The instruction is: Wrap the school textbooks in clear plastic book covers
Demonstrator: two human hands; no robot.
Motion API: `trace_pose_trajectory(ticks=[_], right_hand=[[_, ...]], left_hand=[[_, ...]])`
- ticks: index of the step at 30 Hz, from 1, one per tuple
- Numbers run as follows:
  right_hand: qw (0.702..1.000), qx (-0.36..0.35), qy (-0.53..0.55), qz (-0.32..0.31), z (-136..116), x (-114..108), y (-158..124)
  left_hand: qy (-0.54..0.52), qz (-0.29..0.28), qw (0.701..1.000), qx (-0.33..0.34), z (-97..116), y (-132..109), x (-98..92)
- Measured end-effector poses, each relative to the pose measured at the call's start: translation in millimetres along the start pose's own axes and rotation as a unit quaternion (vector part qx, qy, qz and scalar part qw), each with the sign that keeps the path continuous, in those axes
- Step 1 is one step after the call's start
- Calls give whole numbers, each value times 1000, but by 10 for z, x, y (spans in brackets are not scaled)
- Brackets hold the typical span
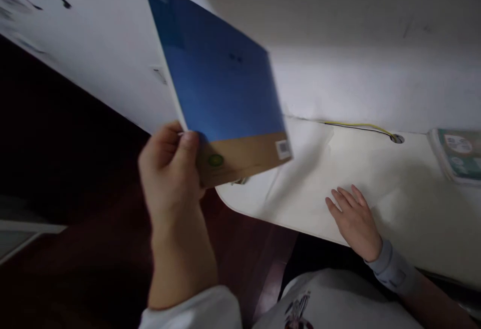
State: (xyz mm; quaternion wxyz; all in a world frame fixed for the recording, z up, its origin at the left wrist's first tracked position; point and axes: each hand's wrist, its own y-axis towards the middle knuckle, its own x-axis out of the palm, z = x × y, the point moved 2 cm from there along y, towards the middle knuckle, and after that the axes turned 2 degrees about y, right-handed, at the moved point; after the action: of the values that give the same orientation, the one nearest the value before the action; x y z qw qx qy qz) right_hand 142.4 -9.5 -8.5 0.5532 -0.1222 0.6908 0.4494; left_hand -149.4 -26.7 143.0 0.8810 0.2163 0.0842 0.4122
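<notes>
My left hand [169, 163] is closed on the lower left edge of a thin book [225, 78], thumb on the near face and fingers behind. The book has a blue cover with a tan band at the bottom, a green oval mark and a white code label. It is held up, tilted, above the left end of the desk. Fingers spread, my right hand [353, 221] is at the front edge of the white desk [311, 179], with nothing in it. A grey band circles the right wrist.
A green and white book or packet [460, 153] lies at the desk's right end. Yellow and black cables [356, 125] run along the wall into a round cable hole [397, 138]. The desk's rounded left corner borders a dark reddish floor [240, 239].
</notes>
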Motion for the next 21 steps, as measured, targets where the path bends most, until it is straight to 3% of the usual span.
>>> trace_pose_trajectory(ticks=[2,4,7,9,13,18,21], right_hand=[[1000,12,1,-8,-7,27,-7],[999,31,7,-10,15,47,-35],[998,52,19,0,77,69,-113],[998,53,15,4,137,80,-188],[996,81,-38,10,372,47,-395],[981,165,-92,50,777,-144,-639],[975,180,-124,45,921,-221,-692]], left_hand=[[-140,-67,986,-65,-225,-215,273],[-208,-147,949,-188,-553,-453,554],[-225,-218,875,-369,-1037,-822,812],[-200,-244,842,-437,-1268,-1014,844],[-159,-237,863,-418,-1479,-1150,734],[-148,-237,885,-372,-1526,-1165,672],[-153,-243,885,-365,-1538,-1183,674]])
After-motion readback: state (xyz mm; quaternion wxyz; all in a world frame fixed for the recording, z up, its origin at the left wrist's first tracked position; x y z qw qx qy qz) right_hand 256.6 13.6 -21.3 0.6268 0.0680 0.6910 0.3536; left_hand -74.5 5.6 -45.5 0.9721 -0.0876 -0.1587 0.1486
